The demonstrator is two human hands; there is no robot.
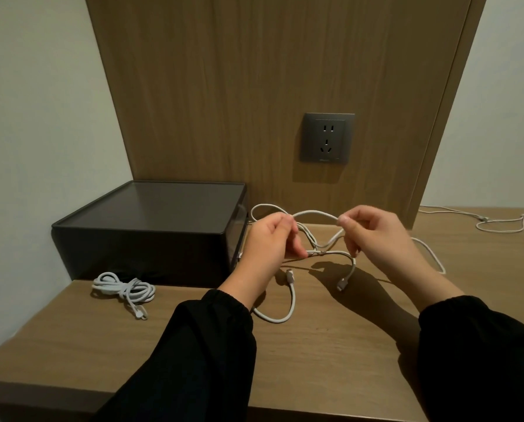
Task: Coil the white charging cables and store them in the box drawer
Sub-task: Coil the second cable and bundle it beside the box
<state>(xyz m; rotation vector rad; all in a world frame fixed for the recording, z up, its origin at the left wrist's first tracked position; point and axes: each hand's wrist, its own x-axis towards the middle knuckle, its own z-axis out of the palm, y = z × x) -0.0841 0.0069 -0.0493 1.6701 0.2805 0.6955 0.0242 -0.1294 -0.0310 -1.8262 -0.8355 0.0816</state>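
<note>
A loose white charging cable (315, 213) arcs between my two hands above the wooden table (330, 345). My left hand (268, 242) pinches one side of the loop, and my right hand (376, 236) pinches the other. Its plug ends (342, 283) dangle below, and a slack loop (280, 318) rests on the table. A coiled white cable (123, 289) lies at the left, in front of the dark box drawer (151, 229). The box drawer is closed and stands against the wall.
A grey wall socket (326, 137) sits in the wood panel behind. Another white cable (498, 222) lies spread out on the table's far right. The table's front edge runs close below my black sleeves.
</note>
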